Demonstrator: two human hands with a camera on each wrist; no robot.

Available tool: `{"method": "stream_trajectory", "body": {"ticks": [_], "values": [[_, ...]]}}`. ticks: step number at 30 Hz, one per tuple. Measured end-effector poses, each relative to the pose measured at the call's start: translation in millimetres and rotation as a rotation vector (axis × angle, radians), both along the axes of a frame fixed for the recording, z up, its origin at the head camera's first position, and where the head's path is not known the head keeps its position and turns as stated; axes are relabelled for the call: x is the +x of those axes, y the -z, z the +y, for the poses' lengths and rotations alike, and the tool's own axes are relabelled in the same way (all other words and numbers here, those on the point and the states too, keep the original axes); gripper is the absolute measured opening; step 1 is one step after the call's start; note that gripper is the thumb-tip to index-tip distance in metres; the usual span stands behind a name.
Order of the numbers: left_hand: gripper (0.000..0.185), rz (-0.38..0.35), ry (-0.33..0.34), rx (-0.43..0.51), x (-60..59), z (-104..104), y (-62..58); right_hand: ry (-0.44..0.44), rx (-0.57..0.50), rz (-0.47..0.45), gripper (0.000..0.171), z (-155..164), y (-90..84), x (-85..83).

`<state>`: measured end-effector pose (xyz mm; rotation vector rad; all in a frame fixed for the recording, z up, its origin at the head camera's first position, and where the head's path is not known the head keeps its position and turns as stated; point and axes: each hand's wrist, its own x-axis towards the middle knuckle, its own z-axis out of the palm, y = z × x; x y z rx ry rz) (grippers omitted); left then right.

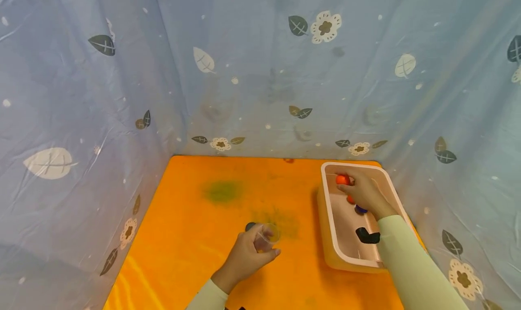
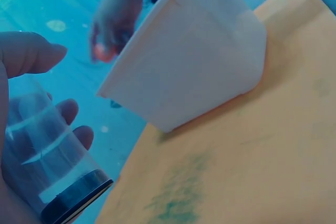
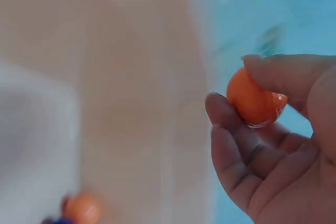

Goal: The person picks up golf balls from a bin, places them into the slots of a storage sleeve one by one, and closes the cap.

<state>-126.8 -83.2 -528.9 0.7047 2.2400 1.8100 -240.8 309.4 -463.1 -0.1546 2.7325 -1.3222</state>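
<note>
Right hand (image 1: 364,193) is over the far end of the white bin (image 1: 330,219), which sits at the right side of the orange mat (image 1: 195,237). It pinches 1 orange ball (image 1: 342,179) between thumb and fingertips; the right wrist view shows the ball (image 3: 255,98) clear of the bin floor, fingers curled under it. Left hand (image 1: 248,255) is near-centre on the mat, well apart from the bin, wrapped round a clear plastic cup (image 1: 266,236). In the left wrist view the cup (image 2: 47,156) has a dark rim (image 2: 79,200) at the end pointing down toward the mat, and its long axis runs tilted, not upright; cannot tell from these views whether that dark end is the mouth or the base. Key relation: the cup lies to the left of and nearer than the ball-holding hand, with bare mat and the bin's left wall between them. So the ball's hand is the far-right one and the cup's hand is the near-left one; neither touches the other. Still in the bin: 1 more orange ball (image 1: 350,199), a dark blue piece (image 1: 360,209) just beside it, and a black piece (image 1: 367,236) toward the near end. Blue flowered cloth (image 1: 260,74) hangs behind and at both sides.
</note>
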Motion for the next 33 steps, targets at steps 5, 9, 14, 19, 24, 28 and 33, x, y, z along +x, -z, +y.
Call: {"method": "stream_trajectory", "body": {"ticks": [5,9,14,19,24,28,33], "values": [[0.032,-0.004,0.001,-0.001,3.6,1,2.4,0.009,-0.173,0.102,0.051,-25,-36.0,43.0],[0.03,-0.002,-0.001,-0.004,5.0,3,3.8,-0.006,-0.136,0.293,0.046,-36,-44.3,59.7],[0.029,0.005,-0.002,-0.004,5.6,3,5.0,-0.023,-0.119,0.42,0.044,-41,-40.4,65.0],[0.03,0.016,0.001,-0.017,5.0,5,5.4,-0.015,-0.159,0.389,0.046,-41,-34.6,73.2],[0.03,0.03,0.004,-0.025,1.5,7,2.2,-0.036,-0.251,0.334,0.041,-54,-27.0,83.4],[0.03,0.031,0.007,-0.034,0.3,9,-0.6,-0.105,-0.356,0.29,0.037,-76,-17.6,95.1],[0.029,0.024,-0.005,-0.041,-0.1,11,-1.3,-0.219,-0.496,0.247,0.035,-108,-9.7,112.0]]}}
